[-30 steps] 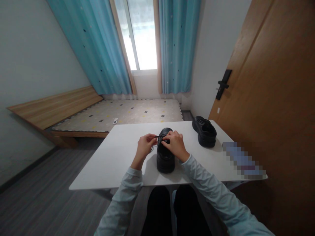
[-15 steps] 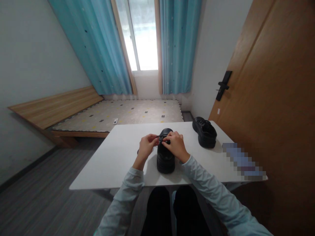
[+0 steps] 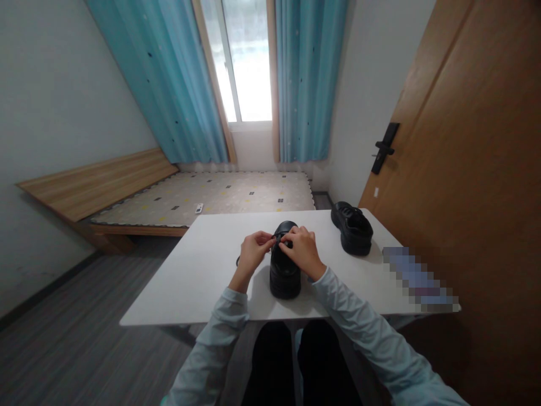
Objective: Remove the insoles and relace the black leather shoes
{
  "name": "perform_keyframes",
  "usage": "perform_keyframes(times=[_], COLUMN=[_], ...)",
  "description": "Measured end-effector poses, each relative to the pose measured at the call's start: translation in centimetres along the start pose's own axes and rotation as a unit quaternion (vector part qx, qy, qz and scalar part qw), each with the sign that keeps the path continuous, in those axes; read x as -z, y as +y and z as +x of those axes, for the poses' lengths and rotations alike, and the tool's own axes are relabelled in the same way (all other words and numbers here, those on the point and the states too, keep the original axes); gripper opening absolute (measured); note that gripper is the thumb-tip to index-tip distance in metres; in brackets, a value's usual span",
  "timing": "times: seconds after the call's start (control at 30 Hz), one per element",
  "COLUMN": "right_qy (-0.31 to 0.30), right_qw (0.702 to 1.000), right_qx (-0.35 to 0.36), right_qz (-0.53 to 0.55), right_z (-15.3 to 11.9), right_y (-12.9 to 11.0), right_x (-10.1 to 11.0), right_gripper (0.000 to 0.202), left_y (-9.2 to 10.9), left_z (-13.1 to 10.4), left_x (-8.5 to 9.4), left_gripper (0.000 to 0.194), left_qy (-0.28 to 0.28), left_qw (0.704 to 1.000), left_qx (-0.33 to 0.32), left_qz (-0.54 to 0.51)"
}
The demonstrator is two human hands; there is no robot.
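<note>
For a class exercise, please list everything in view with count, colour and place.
Table: 1, white, centre
Near shoe: 1, black, table centre
Lace: count unclear, black, near shoe
Far shoe: 1, black, table's back right
Blurred item: 1, bluish, table's right
Bed frame: 1, wood-brown, left
Mattress: 1, pale patterned, on bed frame
Small device: 1, white, mattress
Window: 1, white, back
Curtains: 2, blue, flanking window
Door: 1, brown, right
Handle: 1, black, door
Walls: 3, pale, left, back, right
Floor: 1, grey, lower left
Left hand and right hand: 2, bare, pinching lace
Sleeves: 2, pale blue, forearms
Legs: 2, black-clad, below
</note>
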State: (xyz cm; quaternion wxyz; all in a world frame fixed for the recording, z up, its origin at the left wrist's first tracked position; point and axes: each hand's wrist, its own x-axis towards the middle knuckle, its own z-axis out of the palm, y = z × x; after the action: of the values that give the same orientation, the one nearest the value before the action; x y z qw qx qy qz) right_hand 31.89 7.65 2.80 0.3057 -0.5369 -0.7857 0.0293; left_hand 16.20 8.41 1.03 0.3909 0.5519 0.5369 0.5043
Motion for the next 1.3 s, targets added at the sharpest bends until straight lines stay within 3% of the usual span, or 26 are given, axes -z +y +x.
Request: perform_keyframes(times=[0.1, 0.3, 0.5, 0.67, 0.8, 0.93, 1.03, 1.2, 1.3], right_qy=[0.012, 0.039, 0.065, 0.08, 0.092, 0.089, 0.083, 0.065, 0.052], right_qw=[1.0, 0.999, 0.993, 0.99, 0.99, 0.99, 0.991, 0.994, 0.995], right_qx=[0.001, 0.004, 0.035, 0.055, 0.061, 0.063, 0.06, 0.039, 0.028], right_qz=[0.008, 0.037, 0.088, 0.104, 0.091, 0.089, 0.09, 0.084, 0.078], right_z=[-0.2, -0.5, -1.0, -1.8, -2.6, -3.2, -3.7, -4.3, -4.5], right_y=[0.1, 0.4, 0.6, 0.8, 1.1, 1.5, 1.6, 1.5, 1.3], right_x=[0.0, 0.0, 0.7, 1.5, 1.9, 1.9, 2.0, 2.0, 2.0], right_gripper=[0.012, 0.01, 0.008, 0.008, 0.008, 0.008, 0.007, 0.009, 0.01], left_y=[0.1, 0.7, 1.3, 1.6, 1.8, 1.5, 0.9, -0.1, -0.4], left_z=[0.0, -0.2, -0.3, -0.2, 0.2, 0.7, 1.0, 0.9, 0.7], left_x=[0.2, 0.0, -0.4, -0.2, 1.0, 2.8, 3.6, 3.2, 2.4], left_gripper=[0.029, 0.031, 0.023, 0.024, 0.024, 0.021, 0.019, 0.031, 0.035], left_qy=[-0.013, -0.04, -0.017, 0.002, 0.036, 0.045, 0.013, -0.059, -0.086], left_qw=[0.997, 0.993, 0.985, 0.982, 0.976, 0.947, 0.912, 0.85, 0.829], left_qx=[-0.02, -0.021, -0.083, -0.09, -0.078, -0.05, -0.031, 0.037, 0.049], left_qz=[0.069, 0.106, 0.153, 0.164, 0.202, 0.315, 0.41, 0.522, 0.551])
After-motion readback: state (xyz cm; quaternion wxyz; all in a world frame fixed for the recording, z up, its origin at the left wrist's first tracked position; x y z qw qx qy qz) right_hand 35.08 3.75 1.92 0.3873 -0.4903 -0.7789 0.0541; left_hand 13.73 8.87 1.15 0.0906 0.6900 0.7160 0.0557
